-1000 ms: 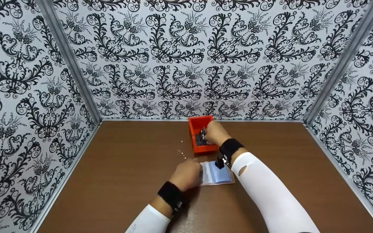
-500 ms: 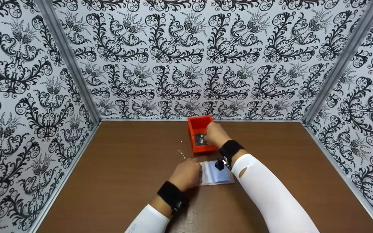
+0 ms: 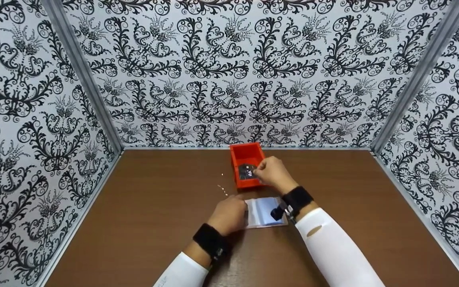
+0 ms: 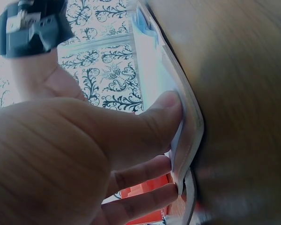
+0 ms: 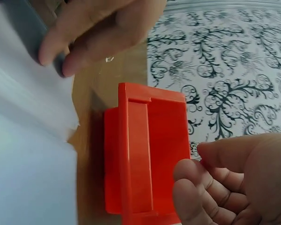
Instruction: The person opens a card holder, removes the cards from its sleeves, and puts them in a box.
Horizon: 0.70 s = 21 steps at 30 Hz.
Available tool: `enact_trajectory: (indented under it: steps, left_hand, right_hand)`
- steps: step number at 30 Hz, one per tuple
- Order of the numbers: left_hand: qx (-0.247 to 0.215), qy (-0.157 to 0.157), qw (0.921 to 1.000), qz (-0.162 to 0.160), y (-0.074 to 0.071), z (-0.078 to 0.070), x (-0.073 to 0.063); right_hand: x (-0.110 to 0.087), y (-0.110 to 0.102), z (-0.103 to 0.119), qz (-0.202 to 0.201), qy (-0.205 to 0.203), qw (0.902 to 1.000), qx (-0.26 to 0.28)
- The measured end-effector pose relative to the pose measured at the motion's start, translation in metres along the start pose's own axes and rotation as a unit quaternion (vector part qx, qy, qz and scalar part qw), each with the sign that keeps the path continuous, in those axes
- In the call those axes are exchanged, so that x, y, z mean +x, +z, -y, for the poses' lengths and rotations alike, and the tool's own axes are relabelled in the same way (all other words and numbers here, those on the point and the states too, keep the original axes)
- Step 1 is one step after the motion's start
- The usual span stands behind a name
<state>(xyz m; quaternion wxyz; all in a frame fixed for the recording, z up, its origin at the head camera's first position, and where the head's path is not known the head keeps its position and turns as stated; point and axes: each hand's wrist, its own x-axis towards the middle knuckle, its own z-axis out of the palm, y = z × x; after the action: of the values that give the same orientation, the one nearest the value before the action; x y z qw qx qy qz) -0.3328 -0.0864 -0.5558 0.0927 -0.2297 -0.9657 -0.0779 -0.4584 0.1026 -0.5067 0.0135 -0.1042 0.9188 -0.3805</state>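
Note:
An opened card holder (image 3: 269,211) with clear plastic sleeves and a pale, stitched cover lies on the table. My left hand (image 3: 227,215) grips its left side; the thumb (image 4: 166,105) lies on the inner page in the left wrist view, other fingers round the edge. Under those fingertips the right wrist view shows a dark grey strip (image 5: 25,26). My right hand (image 3: 273,173) is over the near right corner of a red bin (image 3: 247,150), its fingers loosely curled and nothing visible between thumb and forefinger. Inside the bin lies a flat dark piece (image 3: 246,171) with white marks.
The bin stands just behind the card holder, near the back of the brown table (image 3: 165,191). Small white flecks (image 3: 222,187) are left of the bin. Patterned walls (image 3: 229,79) close off the back and sides.
The dark piece, tilted up at my right fingers a second ago, now lies flat in the bin. My right hand has drawn back toward the right. The left hand keeps its place.

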Motion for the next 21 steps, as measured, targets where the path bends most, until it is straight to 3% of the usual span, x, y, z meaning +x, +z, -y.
enact_trajectory:
  steps: [11,21]
  left_hand:
    - [-0.004,-0.001,1.0000,0.000,0.002,0.001,-0.002]
    - [-0.042,-0.039,0.9980,0.027,-0.010,0.008,0.001]
  right_hand:
    - [-0.035,-0.006,-0.025,0.002,0.048,0.9956,0.080]
    - [-0.029,-0.029,-0.018,0.010,0.024,0.9973,0.068]
